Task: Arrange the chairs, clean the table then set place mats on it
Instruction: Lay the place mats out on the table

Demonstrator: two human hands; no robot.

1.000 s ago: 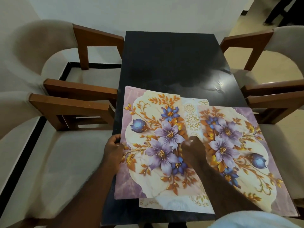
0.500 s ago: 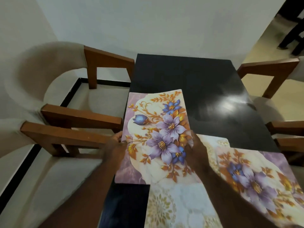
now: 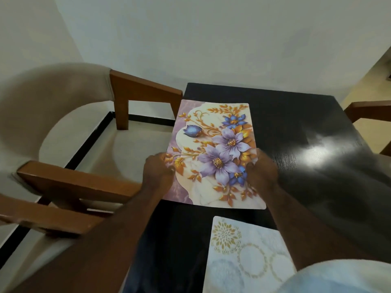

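The flower mat (image 3: 213, 153) is over the left part of the black table (image 3: 306, 127). Its long side runs from 6 o'clock to 12 o'clock, away from the person. The left hand (image 3: 157, 170) pinches the mat's long edge at 9 o'clock, with its fingers (image 3: 168, 169) curled round that edge. The right hand (image 3: 262, 172) pinches the other long edge at 3 o'clock in the same way. Both hands sit about halfway along the mat and are just as near, so neither one leads. I cannot tell if the mat lies flat or is a little off the top.

I think it is being set down in front of the chair (image 3: 146, 92) at 10 o'clock. The mat's left edge is right at the table's side, so the next push should go straight toward 12 o'clock and not slide to 9.

A white mat (image 3: 247, 256) with gold rings lies at 5 o'clock, apart from the flower mat. A second chair (image 3: 368, 108) shows at 2 o'clock.
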